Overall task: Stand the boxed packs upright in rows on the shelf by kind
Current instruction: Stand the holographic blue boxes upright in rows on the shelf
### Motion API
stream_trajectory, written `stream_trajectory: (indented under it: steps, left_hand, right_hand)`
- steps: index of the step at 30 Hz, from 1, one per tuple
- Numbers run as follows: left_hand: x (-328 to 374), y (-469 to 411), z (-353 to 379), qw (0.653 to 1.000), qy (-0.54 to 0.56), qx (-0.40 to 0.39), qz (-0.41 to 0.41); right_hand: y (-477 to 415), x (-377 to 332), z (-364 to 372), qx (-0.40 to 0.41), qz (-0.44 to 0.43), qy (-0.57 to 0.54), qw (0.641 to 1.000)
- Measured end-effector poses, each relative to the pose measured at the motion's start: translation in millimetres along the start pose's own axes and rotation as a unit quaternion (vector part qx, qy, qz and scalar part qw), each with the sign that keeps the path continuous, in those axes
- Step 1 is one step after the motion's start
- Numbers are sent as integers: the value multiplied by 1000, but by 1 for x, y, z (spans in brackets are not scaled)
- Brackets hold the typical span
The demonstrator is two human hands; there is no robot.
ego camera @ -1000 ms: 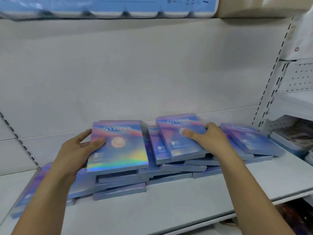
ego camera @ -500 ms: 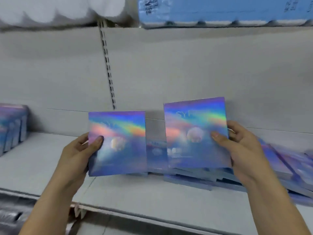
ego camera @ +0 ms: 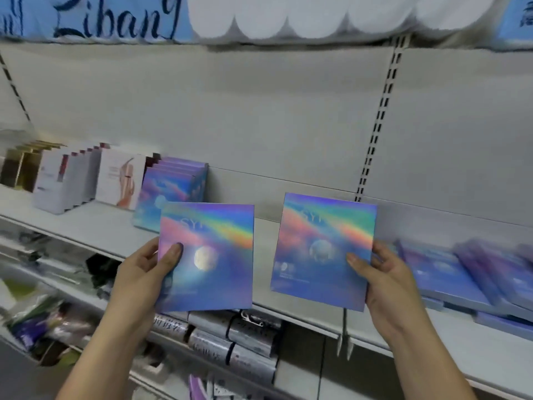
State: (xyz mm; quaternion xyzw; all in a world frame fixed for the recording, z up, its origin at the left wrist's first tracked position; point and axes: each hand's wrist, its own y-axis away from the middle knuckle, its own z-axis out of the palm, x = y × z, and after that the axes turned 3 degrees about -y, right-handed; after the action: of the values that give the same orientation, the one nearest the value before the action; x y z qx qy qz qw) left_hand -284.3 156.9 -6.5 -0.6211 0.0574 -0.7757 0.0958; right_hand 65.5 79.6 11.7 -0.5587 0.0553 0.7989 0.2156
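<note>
My left hand (ego camera: 144, 272) grips a flat holographic blue-purple boxed pack (ego camera: 213, 261) by its left edge, thumb on the front. My right hand (ego camera: 383, 278) grips a second identical pack (ego camera: 320, 249) by its right edge. Both packs are held upright in the air, in front of the white shelf (ego camera: 265, 235). A row of the same packs (ego camera: 173, 189) stands upright on the shelf to the left. A heap of matching packs (ego camera: 461, 272) lies flat on the shelf to the right.
Upright white boxed packs (ego camera: 69, 180) and gold-edged boxes (ego camera: 20, 166) stand further left on the shelf. Wrapped goods (ego camera: 239, 342) fill the lower shelf. Tissue packs (ego camera: 288, 15) sit on the shelf above. A slotted upright (ego camera: 375, 122) runs down the back panel.
Both hands lifted one pack each off the flat heap and carried them leftward; my view swung left, bringing the upright rows into sight.
</note>
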Motion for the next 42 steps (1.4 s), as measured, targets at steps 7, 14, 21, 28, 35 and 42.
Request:
stream_trajectory:
  steps: [7, 14, 21, 28, 35, 42]
  left_hand:
    - [-9, -46, -90, 999, 8, 32, -27]
    - [-1, -108, -144, 998, -18, 56, -15]
    - [12, -164, -186, 998, -26, 55, -24]
    - [-6, -219, -216, 999, -11, -27, -32]
    - [-23, -262, -252, 992, 29, -102, -69]
    - [-34, -279, -269, 982, 71, -140, -106]
  right_hand:
    - [-12, 55, 91, 2, 39, -7, 999]
    - [-57, 104, 173, -20, 38, -14, 999]
    - [-79, 139, 250, -1, 39, -11, 999]
    - [-75, 175, 313, 44, 26, 9, 999]
    - [-79, 202, 376, 147, -25, 105, 983]
    - [-78, 217, 391, 240, -118, 365, 892]
